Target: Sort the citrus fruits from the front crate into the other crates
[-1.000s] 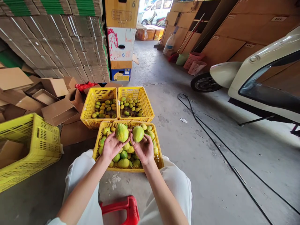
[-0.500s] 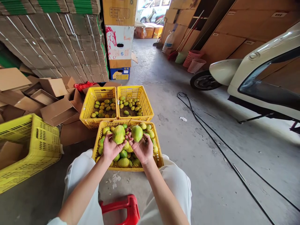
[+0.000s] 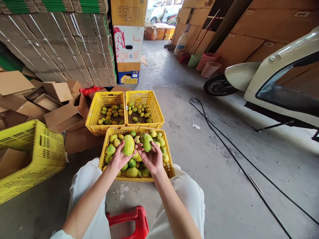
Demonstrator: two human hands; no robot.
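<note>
My left hand [image 3: 119, 158] is closed around a yellow-green lemon [image 3: 128, 146], its thumb along the near left side. In my right hand [image 3: 153, 158] is a greener lemon [image 3: 146, 142], tilted so that a pointed end faces up. Both hands are side by side, fingertips almost meeting, above a yellow plastic crate [image 3: 170, 167] full of similar green and yellow lemons [image 3: 132, 172]. Behind it stand two more yellow crates, the left one [image 3: 96, 127] and the right one [image 3: 157, 114]. Each has a layer of smaller lemons on its bottom.
A larger yellow crate [image 3: 47, 156] stands at the left with cardboard inside. Loose cardboard boxes [image 3: 59, 114] lie behind it, below stacked flat cartons [image 3: 72, 46]. A red stool [image 3: 141, 222] is between my knees. At right are a black cable [image 3: 224, 146] and a scooter [image 3: 269, 73].
Both lemons have been turned in my fingers: the left one shows a yellower side, the right one its pointed end. My hands stay over the front crate.
</note>
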